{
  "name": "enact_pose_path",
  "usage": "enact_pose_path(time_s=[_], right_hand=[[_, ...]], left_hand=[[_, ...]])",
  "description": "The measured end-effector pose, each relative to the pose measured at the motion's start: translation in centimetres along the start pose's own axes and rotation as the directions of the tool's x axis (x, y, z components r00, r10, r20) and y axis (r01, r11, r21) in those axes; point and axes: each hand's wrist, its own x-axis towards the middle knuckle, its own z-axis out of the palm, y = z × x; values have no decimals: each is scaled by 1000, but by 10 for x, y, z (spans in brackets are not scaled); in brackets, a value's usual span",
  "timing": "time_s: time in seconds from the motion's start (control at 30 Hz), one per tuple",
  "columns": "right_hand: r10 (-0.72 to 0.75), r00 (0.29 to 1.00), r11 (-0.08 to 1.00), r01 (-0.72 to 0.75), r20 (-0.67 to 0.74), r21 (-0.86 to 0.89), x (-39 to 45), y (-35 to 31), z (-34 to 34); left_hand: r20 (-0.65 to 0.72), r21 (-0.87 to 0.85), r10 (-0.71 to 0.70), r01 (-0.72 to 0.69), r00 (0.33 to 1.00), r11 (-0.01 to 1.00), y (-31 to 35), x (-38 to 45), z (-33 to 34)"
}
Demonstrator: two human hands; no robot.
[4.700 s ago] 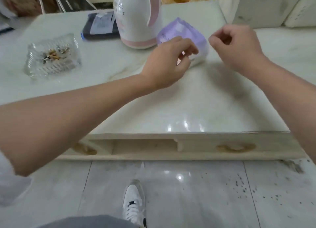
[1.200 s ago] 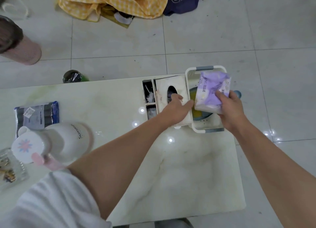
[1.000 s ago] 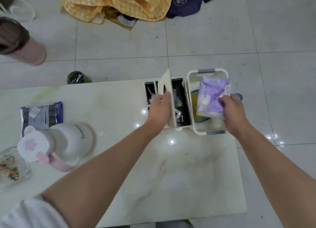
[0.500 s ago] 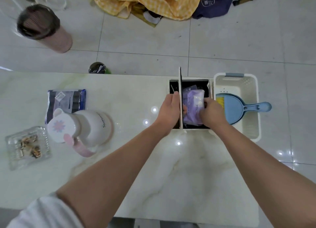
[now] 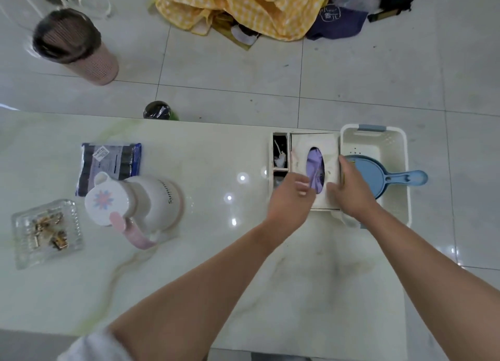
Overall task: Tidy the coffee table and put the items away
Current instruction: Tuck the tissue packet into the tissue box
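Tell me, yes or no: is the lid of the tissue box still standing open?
No, the lid lies flat on the tissue box, and the purple tissue pack shows only through its oval slot.

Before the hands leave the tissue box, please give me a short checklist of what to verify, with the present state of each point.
1. Purple tissue pack inside the tissue box: ok, seen through the oval opening.
2. Lid down: ok.
3. Lid fully seated: cannot tell.
4. Tissue pulled through the opening: not ok.
5. Left hand and right hand holding nothing: ok.
6. Table tidied: not ok; kettle, dark packet and glass ashtray remain.
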Motion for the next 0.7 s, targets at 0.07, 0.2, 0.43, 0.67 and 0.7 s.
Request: enact_pose_path(time_s=[0.07,0.2,0.43,0.67,0.7], right_hand=[[66,997,998,-66,-43,-3,-5,-2,5],[35,960,981,-86,-276,-174,-7,-43,14],[-229,967,972,221,114,76,-53,-193,110],[-164,870,986,124,465,115,-92,-259,198],[-124,837,992,83,533,99,-97,-263,203]], left_hand=[[-70,-52,4,-8,998,999,-22,-26,-39],[-268,-68,-65,49,961,997,-67,-76,-136],[-382,-100,-155,126,911,987,-110,-133,-265],[-308,-166,-130,82,942,983,-120,-141,-312],[-340,-201,-133,66,931,977,-121,-140,-320]])
